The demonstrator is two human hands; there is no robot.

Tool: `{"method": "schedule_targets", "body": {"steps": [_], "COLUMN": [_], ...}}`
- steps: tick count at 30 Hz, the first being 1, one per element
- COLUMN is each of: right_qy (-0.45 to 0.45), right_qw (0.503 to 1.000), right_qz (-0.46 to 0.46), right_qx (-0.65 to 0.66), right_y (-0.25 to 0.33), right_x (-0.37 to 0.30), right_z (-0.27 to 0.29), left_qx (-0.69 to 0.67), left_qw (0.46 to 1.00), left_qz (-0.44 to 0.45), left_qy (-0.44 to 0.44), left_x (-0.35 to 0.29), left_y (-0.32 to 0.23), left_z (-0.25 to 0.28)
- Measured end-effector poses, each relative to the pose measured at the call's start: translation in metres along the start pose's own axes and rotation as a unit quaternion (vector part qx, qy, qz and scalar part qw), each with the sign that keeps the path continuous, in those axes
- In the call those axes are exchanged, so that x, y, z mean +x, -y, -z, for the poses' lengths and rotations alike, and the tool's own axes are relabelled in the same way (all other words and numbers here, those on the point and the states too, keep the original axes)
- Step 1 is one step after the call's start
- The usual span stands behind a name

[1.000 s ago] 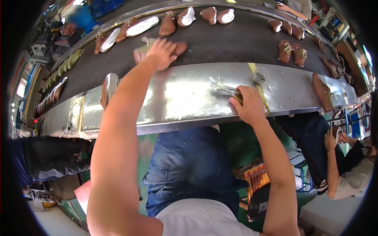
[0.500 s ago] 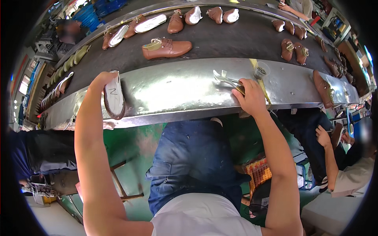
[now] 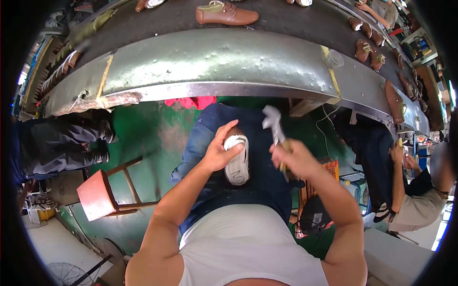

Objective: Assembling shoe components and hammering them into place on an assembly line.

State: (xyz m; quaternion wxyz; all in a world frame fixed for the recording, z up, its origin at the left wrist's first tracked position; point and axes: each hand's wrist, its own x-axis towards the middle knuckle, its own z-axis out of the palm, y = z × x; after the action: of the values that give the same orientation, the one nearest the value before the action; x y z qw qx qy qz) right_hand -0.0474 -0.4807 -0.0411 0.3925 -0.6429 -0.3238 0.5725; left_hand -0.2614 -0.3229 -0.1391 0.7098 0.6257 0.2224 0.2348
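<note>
Above my lap, my left hand (image 3: 217,151) grips a brown shoe upper (image 3: 238,168) at its far end, the white underside facing up and the thumb pressed on it. A dark mark shows on that white face. Just right of the shoe, my right hand (image 3: 299,159) is closed round the yellowish handles of steel lasting pincers (image 3: 273,120). Their metal head points up and away, apart from the shoe. Motion smears the pincers and the right hand a little.
Ahead runs a metal bench ledge (image 3: 214,62) with a clear plastic cup (image 3: 334,59). Beyond it, a dark belt (image 3: 167,26) carries a brown shoe (image 3: 227,13) and others. A red-seated stool (image 3: 98,195) stands left; a seated person (image 3: 420,209) works at right.
My left hand has brought the shoe upper from the bench ledge to above my lap. My right hand has lifted the pincers off the ledge and drawn them close to the shoe.
</note>
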Motion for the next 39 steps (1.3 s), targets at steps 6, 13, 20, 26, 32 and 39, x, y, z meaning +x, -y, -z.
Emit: {"method": "schedule_targets", "body": {"steps": [6,13,20,26,32,39], "right_qy": [0.045,0.067,0.136,-0.054,-0.101,-0.003], "right_qw": [0.998,0.998,0.980,0.964,0.967,0.979], "right_qz": [-0.023,-0.010,-0.147,0.098,0.100,-0.006], "right_qx": [-0.037,0.015,-0.007,-0.242,-0.210,-0.202], "right_y": [-0.034,-0.034,0.009,-0.075,-0.077,-0.034], "right_x": [-0.028,-0.008,0.014,0.068,0.059,0.043], "right_z": [-0.048,-0.045,-0.019,-0.048,-0.043,-0.017], "left_qx": [-0.107,0.057,0.193,-0.002,-0.079,-0.007], "left_qw": [0.991,0.993,0.975,0.986,0.951,0.983], "left_qz": [0.062,-0.030,0.012,0.122,0.211,0.180], "left_qy": [0.041,0.094,0.107,0.110,0.210,0.037], "left_x": [0.009,0.012,0.024,0.048,0.068,0.046], "left_y": [-0.003,0.017,-0.005,0.012,-0.005,0.003], "left_z": [-0.002,0.011,0.014,0.042,0.047,-0.001]}}
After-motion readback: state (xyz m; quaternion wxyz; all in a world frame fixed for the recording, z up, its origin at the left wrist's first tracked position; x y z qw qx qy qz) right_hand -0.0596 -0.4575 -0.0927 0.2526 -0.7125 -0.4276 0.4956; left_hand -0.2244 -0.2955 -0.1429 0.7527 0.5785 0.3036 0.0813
